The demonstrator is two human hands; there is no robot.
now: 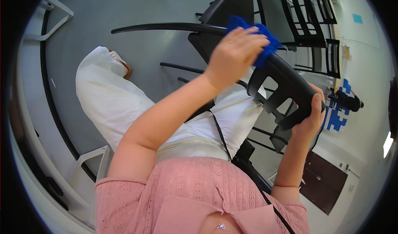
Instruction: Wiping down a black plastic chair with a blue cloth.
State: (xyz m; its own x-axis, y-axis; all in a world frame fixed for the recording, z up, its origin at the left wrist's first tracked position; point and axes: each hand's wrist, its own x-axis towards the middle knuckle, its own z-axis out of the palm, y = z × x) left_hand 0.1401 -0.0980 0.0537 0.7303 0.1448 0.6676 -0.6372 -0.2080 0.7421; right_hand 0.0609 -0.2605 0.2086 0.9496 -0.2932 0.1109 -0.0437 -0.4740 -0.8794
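My left hand [234, 55] presses a bunched blue cloth [269, 43] against the side of a black chair's frame, near the backrest. The slotted black backrest [289, 78] slants across the space before my lap. My right hand [312, 116] grips the backrest's far end, its thumb lying on the near face. From beneath the cloth a long curved chair leg [155, 26] reaches out to the left. The chair appears tipped over, partly against my white trousers [115, 106]. My left forearm hides part of the seat and legs.
More black chairs [292, 16] stand close behind, at the upper right. White metal frame legs [59, 19] are on the left over the grey floor [149, 4]. A person in dark clothing [348, 101] is far off near a blue wall pattern [337, 119]. A dark brown door [323, 181] sits at lower right.
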